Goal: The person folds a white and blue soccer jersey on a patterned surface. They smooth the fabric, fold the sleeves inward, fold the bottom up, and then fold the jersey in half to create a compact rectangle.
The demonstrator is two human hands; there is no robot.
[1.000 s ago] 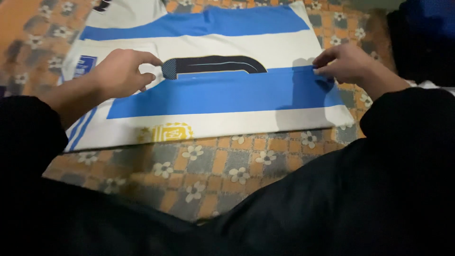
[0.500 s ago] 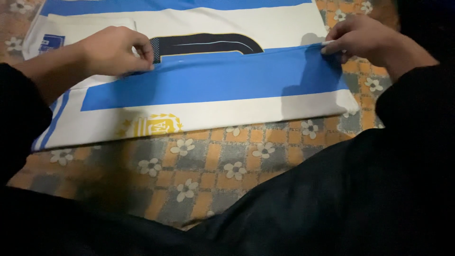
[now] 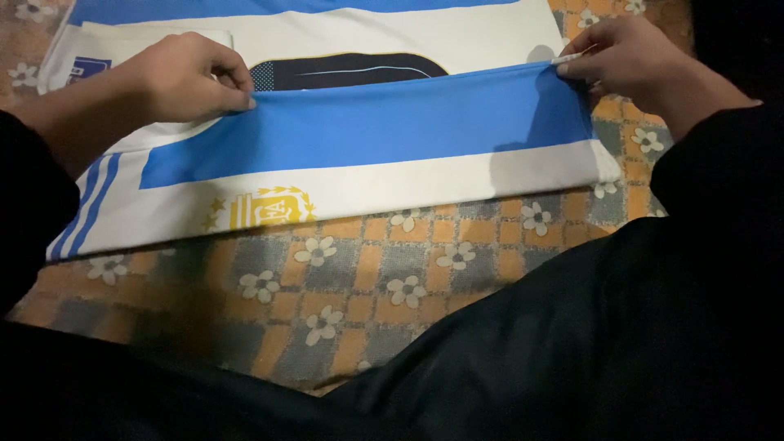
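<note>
Flowered orange mat [image 3: 351, 253] under striped shirt [image 3: 384, 131]; left hand [image 3: 184, 77] and right hand [image 3: 629, 57] pinch folded blue edge.

Bare hands, black sleeves, black trousers.

The person wears long black sleeves that end at the wrists, so the left hand [image 3: 184, 77] and the right hand [image 3: 633, 57] are uncovered, with no rings, watch or gloves showing. Across the lower frame lies a leg in plain black fabric, smooth and slightly glossy, without visible seams or markings.
</note>
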